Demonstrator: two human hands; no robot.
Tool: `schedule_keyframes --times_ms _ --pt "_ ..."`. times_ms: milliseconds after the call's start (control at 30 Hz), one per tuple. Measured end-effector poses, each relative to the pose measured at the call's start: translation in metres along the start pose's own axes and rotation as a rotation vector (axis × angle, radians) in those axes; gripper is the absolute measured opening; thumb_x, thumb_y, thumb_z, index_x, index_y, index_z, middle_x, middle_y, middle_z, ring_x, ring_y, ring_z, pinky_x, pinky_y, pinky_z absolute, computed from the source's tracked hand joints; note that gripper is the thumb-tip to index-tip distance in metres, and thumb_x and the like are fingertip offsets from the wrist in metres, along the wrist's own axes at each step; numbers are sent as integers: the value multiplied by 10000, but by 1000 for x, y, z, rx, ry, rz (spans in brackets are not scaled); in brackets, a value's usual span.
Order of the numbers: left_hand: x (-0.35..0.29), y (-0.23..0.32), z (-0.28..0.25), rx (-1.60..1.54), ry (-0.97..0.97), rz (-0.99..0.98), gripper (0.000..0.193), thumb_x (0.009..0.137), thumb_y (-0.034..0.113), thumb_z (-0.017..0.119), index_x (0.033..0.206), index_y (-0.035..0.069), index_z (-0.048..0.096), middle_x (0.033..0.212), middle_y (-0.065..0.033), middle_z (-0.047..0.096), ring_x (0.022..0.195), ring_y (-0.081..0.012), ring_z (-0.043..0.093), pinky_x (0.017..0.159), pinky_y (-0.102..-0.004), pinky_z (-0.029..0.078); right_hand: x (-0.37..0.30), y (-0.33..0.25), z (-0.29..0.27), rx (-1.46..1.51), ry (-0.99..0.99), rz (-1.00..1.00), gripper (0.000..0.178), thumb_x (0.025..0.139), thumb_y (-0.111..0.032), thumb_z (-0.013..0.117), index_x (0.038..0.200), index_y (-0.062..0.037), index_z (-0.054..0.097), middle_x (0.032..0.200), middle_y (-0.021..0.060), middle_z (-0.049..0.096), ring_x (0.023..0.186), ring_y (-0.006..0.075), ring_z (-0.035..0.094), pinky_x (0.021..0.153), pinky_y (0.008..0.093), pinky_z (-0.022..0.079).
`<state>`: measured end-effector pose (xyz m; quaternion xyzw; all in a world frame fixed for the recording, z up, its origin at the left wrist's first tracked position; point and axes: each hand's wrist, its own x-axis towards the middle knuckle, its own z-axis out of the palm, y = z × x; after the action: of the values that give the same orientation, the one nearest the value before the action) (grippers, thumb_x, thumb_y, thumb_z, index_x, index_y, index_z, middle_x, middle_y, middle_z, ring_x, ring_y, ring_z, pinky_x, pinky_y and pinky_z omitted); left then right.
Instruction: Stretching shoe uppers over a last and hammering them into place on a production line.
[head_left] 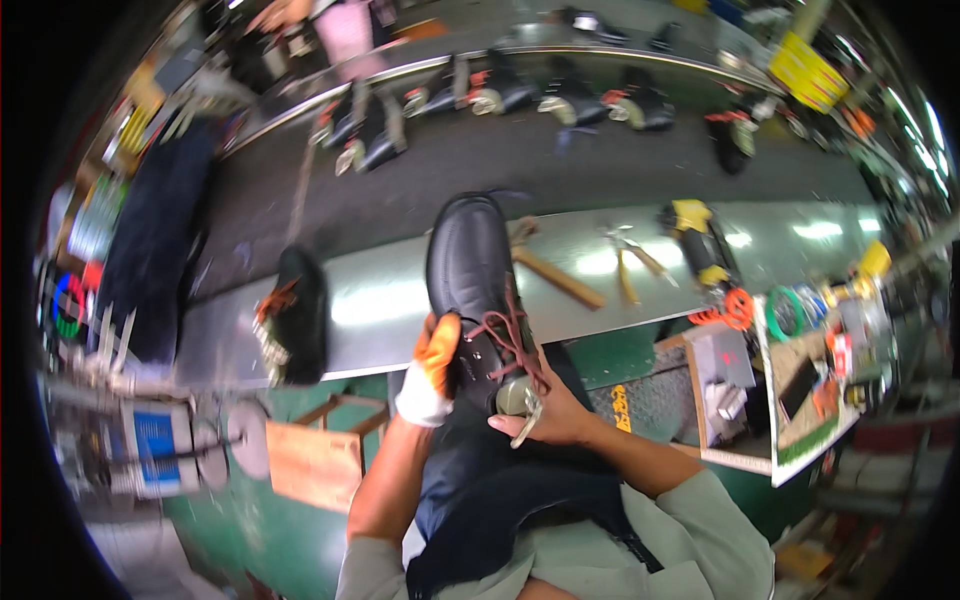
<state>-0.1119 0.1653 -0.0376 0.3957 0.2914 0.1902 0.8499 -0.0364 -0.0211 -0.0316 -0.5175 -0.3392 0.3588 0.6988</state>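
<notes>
A black leather shoe (pixel 470 250) with reddish-brown laces (pixel 508 335) is held up in front of me, its toe pointing away over the bench edge. My left hand (pixel 432 365), in a white and orange glove, grips the shoe's left side near the laces. Bare, my right hand (pixel 555 408) is closed round the heel end. A greenish shoe last (pixel 515 398) shows in the shoe's opening, next to my right thumb. Some fingers of both hands are hidden behind the shoe.
Another black shoe (pixel 298 315) rests on the metal bench at left. A hammer (pixel 560 275), pliers (pixel 632 262) and a yellow-black power tool (pixel 700 245) lie right. Several shoes line the far belt (pixel 470 150). An open box (pixel 765 395) of supplies stands right; a wooden stool (pixel 315 465) stands lower left.
</notes>
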Motion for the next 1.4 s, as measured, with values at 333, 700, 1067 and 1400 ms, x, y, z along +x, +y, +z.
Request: schedule_keyframes --times_ms 333,700,1067,1400 --pt "74 17 17 1271 155 748 563 936 113 654 1442 -64 480 1365 -291 577 1260 -405 574 1072 -437 450 55 -152 -237 434 613 133 465 918 -337 715 1316 -128 595 1265 66 671 1124 229 676 969 441 563" --pt "99 -38 13 1993 357 721 602 906 285 622 1440 42 487 1455 -256 508 1393 -466 403 1175 -565 260 201 -78 -606 -1234 1201 554 541 998 -400 504 1325 15 389 1248 330 639 1204 470 617 1004 534 495" --pt "102 -26 33 1989 288 667 605 857 288 626 1376 11 488 1393 -319 490 1326 -531 407 1132 -627 266 390 -28 -453 -1655 745 -188 685 923 -378 666 1427 18 423 1297 248 572 1169 400 588 999 501 483" --pt "97 -16 21 2062 308 709 613 854 280 641 1388 23 483 1386 -306 501 1314 -514 426 1117 -609 288 405 -26 -366 -1204 499 36 467 838 -172 684 1231 56 578 1085 265 684 1092 454 634 988 503 500"
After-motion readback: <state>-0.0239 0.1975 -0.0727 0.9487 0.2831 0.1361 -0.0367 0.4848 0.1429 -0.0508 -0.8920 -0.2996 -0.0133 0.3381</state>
